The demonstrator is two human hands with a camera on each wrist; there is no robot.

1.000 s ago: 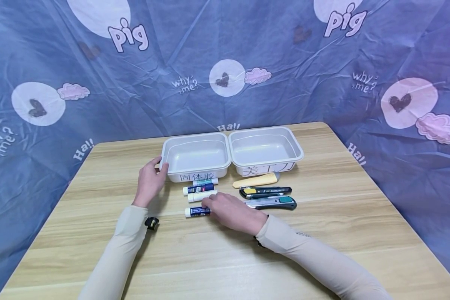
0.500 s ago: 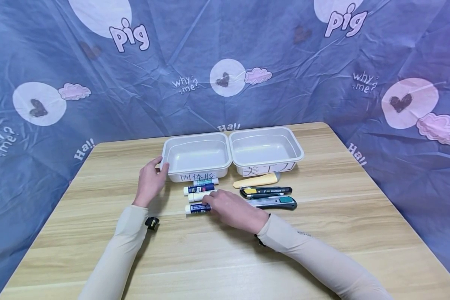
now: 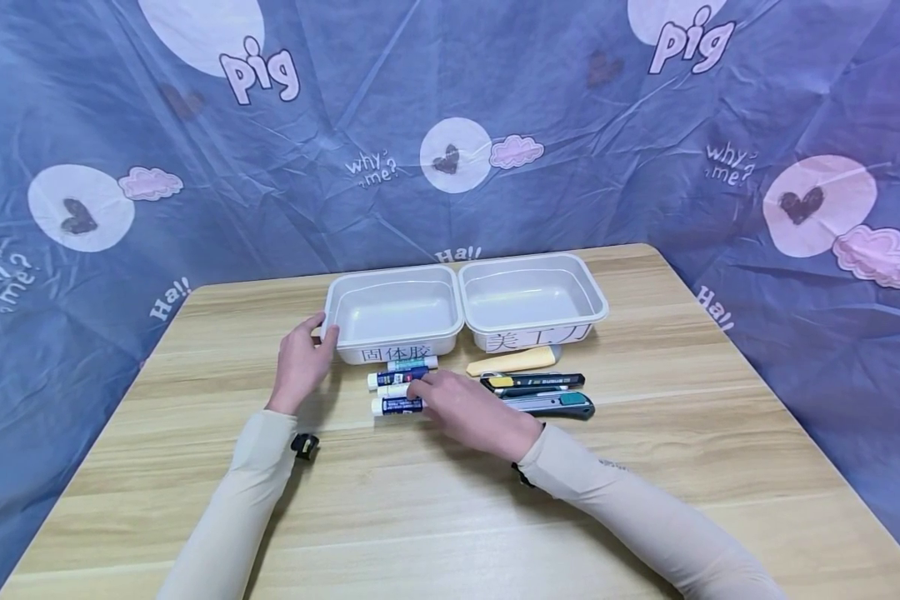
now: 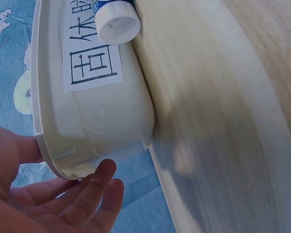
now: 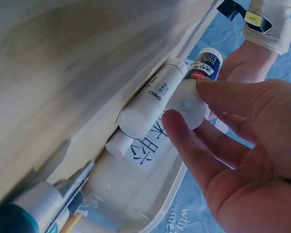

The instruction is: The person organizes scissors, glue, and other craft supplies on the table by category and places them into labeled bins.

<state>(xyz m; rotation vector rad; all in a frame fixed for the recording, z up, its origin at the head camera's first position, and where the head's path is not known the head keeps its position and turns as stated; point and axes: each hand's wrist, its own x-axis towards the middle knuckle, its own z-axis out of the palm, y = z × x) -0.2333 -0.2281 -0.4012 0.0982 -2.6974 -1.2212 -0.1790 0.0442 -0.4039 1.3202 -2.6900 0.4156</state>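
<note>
My right hand [image 3: 480, 412] pinches the clear end of a blue glue stick [image 3: 397, 406] between thumb and fingertips; its label shows in the right wrist view [image 5: 206, 65]. Just beyond it lie a white glue stick [image 5: 153, 99], another blue glue stick [image 3: 393, 379] and a white-and-green glue stick [image 3: 412, 364]. At the left end of the left white plastic box [image 3: 397, 343], my left hand [image 3: 302, 362] holds the rim corner, with the thumb on one side and fingers below in the left wrist view.
A second white box [image 3: 540, 321] stands against the first one's right side; both bear paper labels. In front of it lie a yellow utility knife [image 3: 513, 362], a black utility knife [image 3: 547, 382] and a grey-green utility knife [image 3: 551, 405]. A blue printed cloth [image 3: 450, 208] hangs behind the table.
My right hand has moved slightly away from me with the front blue glue stick, which now overlaps the white one in the head view. The left hand stays at the box.
</note>
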